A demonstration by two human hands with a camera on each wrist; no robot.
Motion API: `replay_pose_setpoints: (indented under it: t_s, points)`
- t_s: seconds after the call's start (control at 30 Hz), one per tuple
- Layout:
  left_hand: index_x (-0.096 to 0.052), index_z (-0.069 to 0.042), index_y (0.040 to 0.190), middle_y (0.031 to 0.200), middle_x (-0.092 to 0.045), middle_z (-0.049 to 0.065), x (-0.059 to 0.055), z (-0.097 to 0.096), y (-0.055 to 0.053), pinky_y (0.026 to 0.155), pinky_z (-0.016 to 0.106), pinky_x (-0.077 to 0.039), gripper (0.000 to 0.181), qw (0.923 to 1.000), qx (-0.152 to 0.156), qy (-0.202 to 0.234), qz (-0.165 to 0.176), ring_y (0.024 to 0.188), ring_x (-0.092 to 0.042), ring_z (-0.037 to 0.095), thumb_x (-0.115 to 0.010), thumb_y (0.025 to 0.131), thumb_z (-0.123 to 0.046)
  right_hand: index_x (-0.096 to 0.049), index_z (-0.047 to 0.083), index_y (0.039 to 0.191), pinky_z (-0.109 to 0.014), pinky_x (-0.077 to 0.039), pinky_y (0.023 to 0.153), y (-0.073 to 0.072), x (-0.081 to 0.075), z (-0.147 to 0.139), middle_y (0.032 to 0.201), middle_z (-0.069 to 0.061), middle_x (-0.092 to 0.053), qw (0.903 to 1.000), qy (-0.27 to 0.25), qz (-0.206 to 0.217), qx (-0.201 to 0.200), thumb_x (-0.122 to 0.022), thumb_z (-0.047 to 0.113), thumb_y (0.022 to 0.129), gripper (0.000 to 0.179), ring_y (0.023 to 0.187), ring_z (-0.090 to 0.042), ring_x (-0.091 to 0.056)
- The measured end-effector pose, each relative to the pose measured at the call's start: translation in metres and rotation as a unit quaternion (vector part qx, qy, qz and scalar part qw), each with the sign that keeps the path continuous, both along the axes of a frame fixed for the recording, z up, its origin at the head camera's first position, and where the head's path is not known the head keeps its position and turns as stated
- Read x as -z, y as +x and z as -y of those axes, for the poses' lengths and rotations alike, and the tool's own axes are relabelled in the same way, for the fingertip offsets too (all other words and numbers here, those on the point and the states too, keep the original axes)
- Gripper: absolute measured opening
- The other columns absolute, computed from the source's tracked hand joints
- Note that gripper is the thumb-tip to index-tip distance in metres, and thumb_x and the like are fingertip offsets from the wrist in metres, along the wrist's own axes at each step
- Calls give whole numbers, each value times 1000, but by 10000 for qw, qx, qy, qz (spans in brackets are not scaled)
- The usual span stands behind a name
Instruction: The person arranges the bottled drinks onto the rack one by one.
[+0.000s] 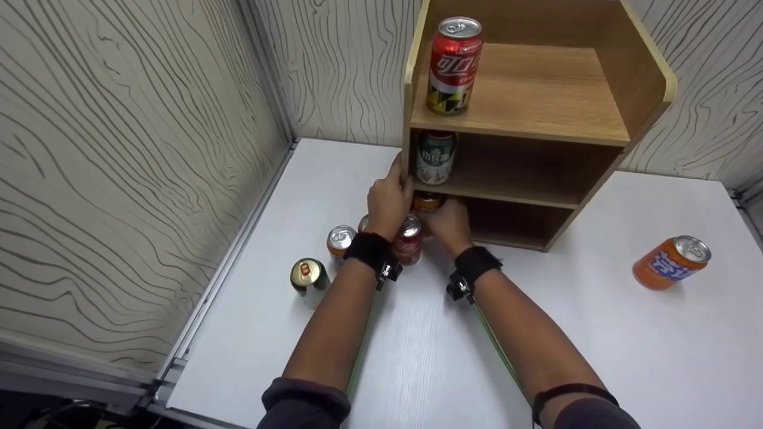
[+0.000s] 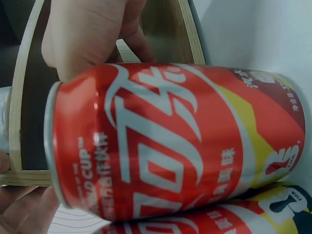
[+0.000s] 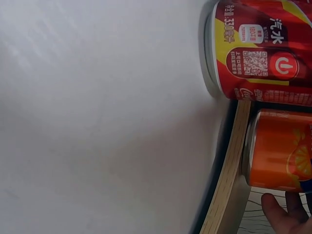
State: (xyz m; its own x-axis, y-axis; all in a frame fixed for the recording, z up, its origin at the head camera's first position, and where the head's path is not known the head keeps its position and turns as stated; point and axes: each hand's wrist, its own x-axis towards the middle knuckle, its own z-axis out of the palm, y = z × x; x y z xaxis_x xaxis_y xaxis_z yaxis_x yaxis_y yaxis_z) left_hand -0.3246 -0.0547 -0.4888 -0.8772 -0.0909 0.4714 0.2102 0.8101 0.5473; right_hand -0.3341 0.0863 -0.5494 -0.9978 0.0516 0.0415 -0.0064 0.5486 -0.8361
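Note:
My left hand (image 1: 388, 202) grips the left side panel of a small wooden shelf (image 1: 524, 128); its fingers (image 2: 29, 209) lie along the outside of the panel. My right hand (image 1: 448, 223) holds an orange soda can (image 1: 427, 201), upright at the left end of the bottom compartment. In the right wrist view, fingertips (image 3: 275, 212) touch that can's side. Between my wrists, just in front of the shelf, a red cola can (image 1: 409, 241) stands on the table. It largely fills the left wrist view, with a second red can (image 2: 170, 226) beside it.
A red cola can (image 1: 455, 65) stands on the top shelf, a green can (image 1: 436, 158) in the middle compartment, both at the left. Beside my left forearm are an orange can (image 1: 341, 238) and a dark can (image 1: 310, 277). Another orange can (image 1: 672, 262) stands far right.

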Motion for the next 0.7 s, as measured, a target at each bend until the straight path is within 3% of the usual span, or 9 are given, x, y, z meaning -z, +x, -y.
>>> replay_pose_setpoints:
  t_s: [0.2,0.47,0.7]
  points:
    - [-57,-11,149,94,-81,18,0,0,0,67,48,-61,48,10000,1,5,39,79,-79,34,-64,103,-20,-71,-10,114,-51,-60,91,-1,2,2,109,-27,-76,9999,54,-77,94,-87,32,80,57,102,-42,-74]
    - [-57,-11,149,97,-81,19,-1,0,-1,69,48,-62,47,9999,-31,-40,111,81,-80,35,-64,103,-20,-69,-7,119,-49,-60,91,-3,2,2,113,-24,-76,9991,-172,179,340,-89,43,77,68,103,-40,-74]
    - [-54,-9,151,108,-80,21,-2,1,0,72,47,-63,50,9997,30,15,236,89,-81,34,-64,103,-20,-70,-8,118,-51,-60,89,-4,3,4,111,-25,-76,9993,25,-74,358,-89,46,78,70,103,-41,-74]
